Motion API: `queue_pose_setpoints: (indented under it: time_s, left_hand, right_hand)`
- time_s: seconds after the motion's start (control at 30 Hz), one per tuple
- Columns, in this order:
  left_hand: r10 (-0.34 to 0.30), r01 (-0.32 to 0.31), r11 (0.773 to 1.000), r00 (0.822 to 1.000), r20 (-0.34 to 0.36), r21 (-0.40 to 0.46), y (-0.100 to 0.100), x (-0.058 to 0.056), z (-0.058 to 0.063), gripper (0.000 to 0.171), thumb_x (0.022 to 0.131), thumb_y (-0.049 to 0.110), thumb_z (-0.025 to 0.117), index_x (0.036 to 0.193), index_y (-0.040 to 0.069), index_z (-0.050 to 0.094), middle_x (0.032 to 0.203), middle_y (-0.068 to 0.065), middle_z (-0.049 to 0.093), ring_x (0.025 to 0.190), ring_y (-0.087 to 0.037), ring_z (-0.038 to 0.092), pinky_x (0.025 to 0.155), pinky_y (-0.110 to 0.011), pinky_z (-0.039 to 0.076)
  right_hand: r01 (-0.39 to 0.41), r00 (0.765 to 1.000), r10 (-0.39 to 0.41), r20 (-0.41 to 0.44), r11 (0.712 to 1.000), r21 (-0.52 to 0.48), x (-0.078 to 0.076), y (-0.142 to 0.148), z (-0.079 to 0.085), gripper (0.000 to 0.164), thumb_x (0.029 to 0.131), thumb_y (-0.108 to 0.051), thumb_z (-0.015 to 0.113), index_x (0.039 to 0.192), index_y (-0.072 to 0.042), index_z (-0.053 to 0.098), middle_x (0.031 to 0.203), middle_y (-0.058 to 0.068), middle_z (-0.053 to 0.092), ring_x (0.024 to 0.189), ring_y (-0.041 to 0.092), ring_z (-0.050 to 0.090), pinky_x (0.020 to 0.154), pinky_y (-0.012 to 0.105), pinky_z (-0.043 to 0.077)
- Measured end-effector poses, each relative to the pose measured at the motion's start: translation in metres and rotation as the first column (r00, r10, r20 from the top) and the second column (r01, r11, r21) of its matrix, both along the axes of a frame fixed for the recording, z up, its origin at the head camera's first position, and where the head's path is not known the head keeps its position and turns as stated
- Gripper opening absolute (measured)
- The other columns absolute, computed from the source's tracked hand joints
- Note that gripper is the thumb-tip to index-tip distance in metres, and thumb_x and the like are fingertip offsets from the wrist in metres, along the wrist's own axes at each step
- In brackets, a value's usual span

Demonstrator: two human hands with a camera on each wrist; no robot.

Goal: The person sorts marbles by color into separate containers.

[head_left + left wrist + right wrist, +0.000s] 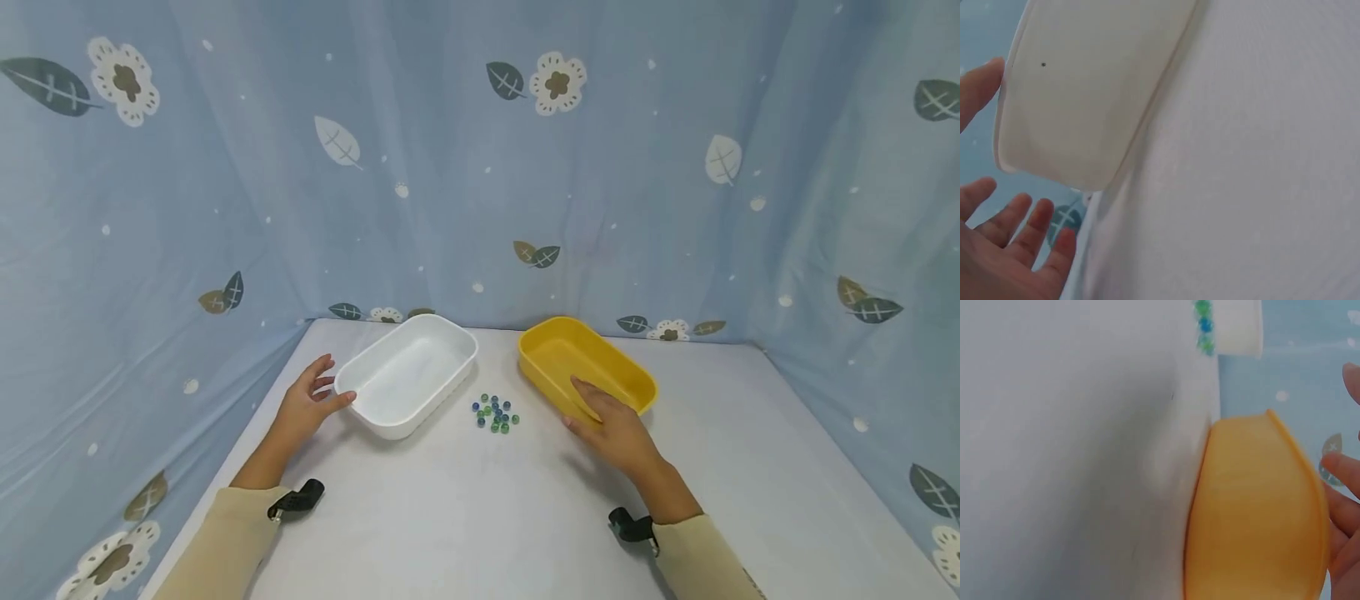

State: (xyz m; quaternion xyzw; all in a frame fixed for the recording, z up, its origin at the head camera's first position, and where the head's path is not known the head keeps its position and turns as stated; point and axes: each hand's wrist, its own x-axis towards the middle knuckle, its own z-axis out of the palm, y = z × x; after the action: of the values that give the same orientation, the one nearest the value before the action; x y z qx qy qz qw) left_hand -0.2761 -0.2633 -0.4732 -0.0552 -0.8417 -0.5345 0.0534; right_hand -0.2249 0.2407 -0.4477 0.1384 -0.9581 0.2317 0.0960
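A white oblong tub (407,372) stands at the left, with my left hand (302,410) beside its near left corner. The thumb reaches the rim, while the other fingers spread apart from the wall in the left wrist view. At the right is a yellow oblong tub (542,379). My right hand (617,432) hovers at its near side, fingers extended over the rim; whether they touch it I cannot tell. Several blue and green glass marbles (495,414) lie loose on the table between the tubs. Both tubs appear to hold nothing.
The tubs and marbles are on a table with a white cover (465,517). A blue curtain (450,192) with leaf and flower prints hangs behind the table and along both sides. A black wrist camera (298,498) sticks out from the left sleeve, another (630,527) from the right.
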Motion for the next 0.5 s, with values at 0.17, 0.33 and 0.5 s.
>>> queue_pose_setpoints:
  time_s: [0.17, 0.33, 0.5]
  left_hand:
    - [-0.046, 0.048, 0.99, 0.999, -0.014, 0.133, 0.0, 0.002, -0.014, 0.092, 0.084, 0.02, 0.079, 0.154, 0.004, 0.022, 0.149, -0.021, 0.036, 0.129, -0.037, 0.041, 0.105, -0.043, 0.038]
    - [-0.092, 0.093, 0.981, 0.996, -0.012, 0.171, 0.002, 0.006, -0.023, 0.086, 0.085, 0.015, 0.078, 0.153, 0.004, 0.026, 0.143, -0.022, 0.043, 0.127, -0.037, 0.044, 0.107, -0.046, 0.034]
    - [-0.097, 0.103, 0.982, 0.994, -0.043, 0.16, 0.0, 0.008, -0.018, 0.082, 0.085, 0.013, 0.077, 0.151, 0.005, 0.03, 0.138, -0.022, 0.048, 0.123, -0.037, 0.047, 0.105, -0.043, 0.037]
  right_hand:
    - [0.009, 0.999, -0.01, -0.044, 0.999, -0.034, 0.004, -0.01, 0.0, 0.07, 0.093, -0.053, 0.059, 0.151, -0.021, 0.038, 0.145, 0.01, 0.047, 0.129, 0.037, 0.045, 0.104, 0.056, 0.035]
    - [-0.004, 0.993, -0.015, -0.117, 0.988, -0.155, 0.01, -0.023, 0.0, 0.06, 0.092, -0.042, 0.067, 0.143, -0.017, 0.051, 0.138, 0.004, 0.055, 0.124, 0.031, 0.051, 0.1, 0.053, 0.04]
    - [-0.152, 0.951, 0.051, -0.306, 0.937, -0.315, 0.006, -0.043, -0.004, 0.041, 0.087, -0.018, 0.075, 0.126, -0.008, 0.064, 0.122, 0.005, 0.066, 0.107, 0.023, 0.062, 0.091, 0.044, 0.05]
